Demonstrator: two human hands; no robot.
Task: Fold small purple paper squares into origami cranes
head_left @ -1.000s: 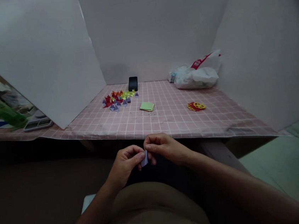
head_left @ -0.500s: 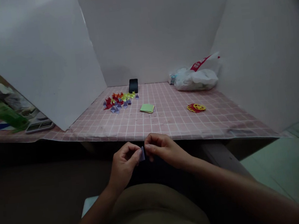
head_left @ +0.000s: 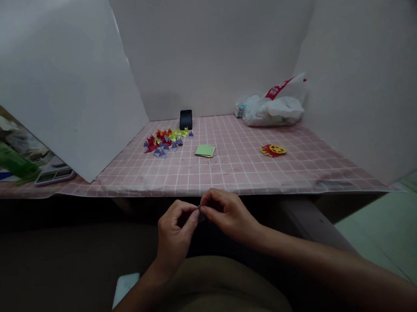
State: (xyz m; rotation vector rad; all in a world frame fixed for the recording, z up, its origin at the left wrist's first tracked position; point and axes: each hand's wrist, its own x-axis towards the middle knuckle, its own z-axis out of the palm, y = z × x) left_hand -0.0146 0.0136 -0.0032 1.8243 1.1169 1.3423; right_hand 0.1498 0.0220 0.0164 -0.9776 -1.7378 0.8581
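My left hand [head_left: 175,231] and my right hand [head_left: 227,213] meet in front of my lap, just below the table's near edge. Both pinch a small purple paper piece [head_left: 201,215], now almost hidden between the fingertips. On the pink checked table [head_left: 232,171] lies a cluster of folded paper pieces [head_left: 165,139] in red, orange, yellow and purple. A small stack of green paper squares [head_left: 205,150] lies to the right of that cluster.
A black phone [head_left: 186,119] stands at the back. A white plastic bag [head_left: 272,108] lies back right, and red and yellow paper cutouts [head_left: 274,149] lie in front of it. White boards wall the table. A calculator [head_left: 54,176] and green packaging [head_left: 2,157] sit far left.
The purple paper, plainly visible between my fingertips before, is now folded smaller and nearly covered. Both hands have closed tighter together and hardly shifted.
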